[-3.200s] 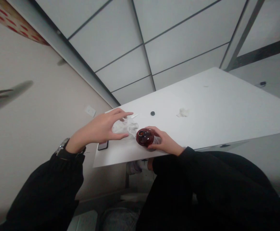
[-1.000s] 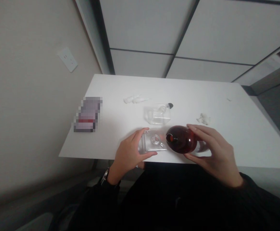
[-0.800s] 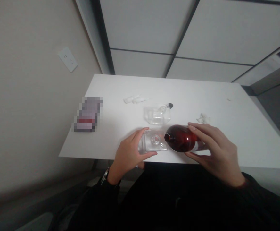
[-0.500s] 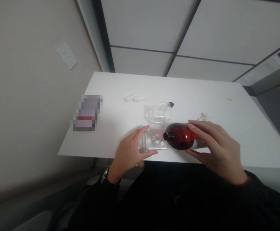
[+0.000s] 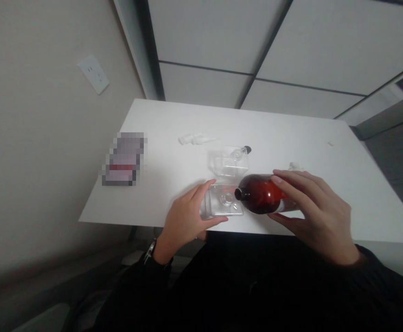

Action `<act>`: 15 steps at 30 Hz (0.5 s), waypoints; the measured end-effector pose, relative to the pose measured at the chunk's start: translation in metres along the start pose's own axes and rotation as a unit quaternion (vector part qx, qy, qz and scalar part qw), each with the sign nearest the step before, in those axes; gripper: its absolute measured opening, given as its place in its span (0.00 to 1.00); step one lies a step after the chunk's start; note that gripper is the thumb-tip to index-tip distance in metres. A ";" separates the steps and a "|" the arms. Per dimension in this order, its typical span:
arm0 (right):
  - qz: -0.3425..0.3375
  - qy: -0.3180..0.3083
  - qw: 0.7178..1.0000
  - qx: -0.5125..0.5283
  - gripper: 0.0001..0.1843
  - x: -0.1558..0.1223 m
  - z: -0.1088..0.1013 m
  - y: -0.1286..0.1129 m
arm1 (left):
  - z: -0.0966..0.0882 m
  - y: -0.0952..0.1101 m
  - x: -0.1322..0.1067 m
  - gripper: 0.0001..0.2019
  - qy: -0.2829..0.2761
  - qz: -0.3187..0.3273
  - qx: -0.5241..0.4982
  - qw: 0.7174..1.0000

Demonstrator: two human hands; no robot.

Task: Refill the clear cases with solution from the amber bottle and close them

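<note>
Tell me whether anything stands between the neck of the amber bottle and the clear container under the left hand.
Nothing visible does: the amber bottle, held in the right hand, has its neck right by the edge of the clear container under the left hand.

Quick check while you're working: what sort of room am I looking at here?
Probably an office or meeting room, though that's not certain: there's a suspended panel ceiling, a wall power socket and a plain white table.
</note>
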State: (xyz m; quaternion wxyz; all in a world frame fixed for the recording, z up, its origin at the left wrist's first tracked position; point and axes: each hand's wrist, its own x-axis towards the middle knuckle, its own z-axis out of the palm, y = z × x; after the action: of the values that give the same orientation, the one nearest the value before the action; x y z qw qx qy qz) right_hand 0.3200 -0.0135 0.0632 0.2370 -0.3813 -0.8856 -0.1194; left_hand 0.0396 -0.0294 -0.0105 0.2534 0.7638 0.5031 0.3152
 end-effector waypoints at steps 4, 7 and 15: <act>-0.001 -0.004 1.000 -0.007 0.47 0.000 -0.001 0.000 | 0.000 0.001 0.000 0.41 0.003 0.002 0.004 1.000; -0.008 -0.006 1.000 -0.017 0.48 0.001 -0.002 0.000 | 0.000 0.001 0.000 0.42 0.002 0.000 0.005 1.000; -0.015 -0.003 1.000 -0.014 0.47 0.003 -0.003 0.000 | 0.000 0.002 0.000 0.41 0.001 -0.001 -0.001 1.000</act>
State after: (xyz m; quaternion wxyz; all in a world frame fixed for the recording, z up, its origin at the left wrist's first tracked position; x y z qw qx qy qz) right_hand 0.3192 -0.0124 0.0672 0.2267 -0.3714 -0.8903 -0.1344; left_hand 0.0410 -0.0302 -0.0090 0.2540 0.7628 0.5038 0.3160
